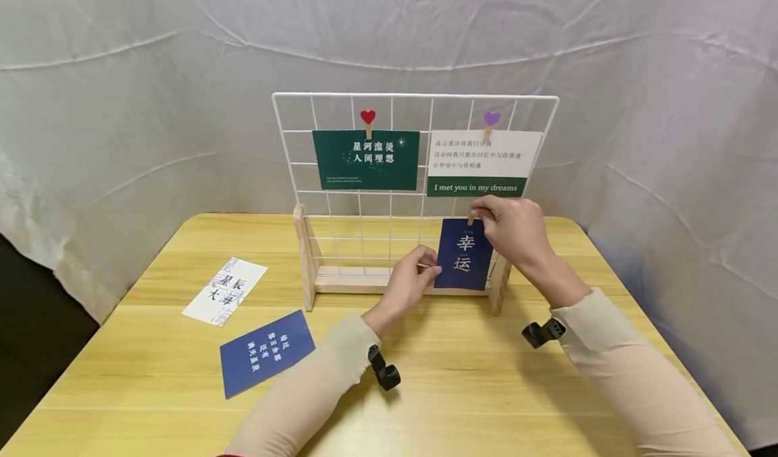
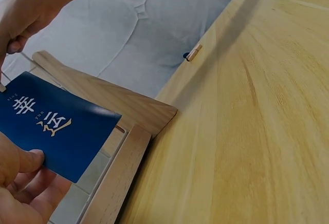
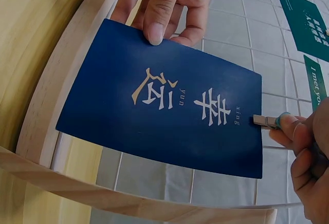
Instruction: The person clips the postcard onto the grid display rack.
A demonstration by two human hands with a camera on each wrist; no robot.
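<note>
A dark blue card (image 1: 450, 254) with two large characters stands upright against the lower right of a white wire grid (image 1: 392, 204). My left hand (image 1: 408, 278) pinches the card's left edge, thumb in front and fingers behind. At the card's top edge, my right hand (image 1: 513, 231) pinches a small wooden clothespin (image 3: 263, 122), whose jaws overlap the card's edge. Higher on the grid, a green card (image 1: 365, 170) hangs from a red heart clothespin (image 1: 367, 118), and a white-and-green card (image 1: 480, 153) from a purple heart clothespin (image 1: 491, 119).
The grid stands in a wooden base (image 1: 352, 280) on the wooden table (image 1: 462, 389). To the left lie a white card (image 1: 243, 271) and a blue card (image 1: 265, 366). Another clothespin (image 2: 194, 53) lies near the table edge in the left wrist view. Pale cloth (image 1: 152, 126) hangs behind.
</note>
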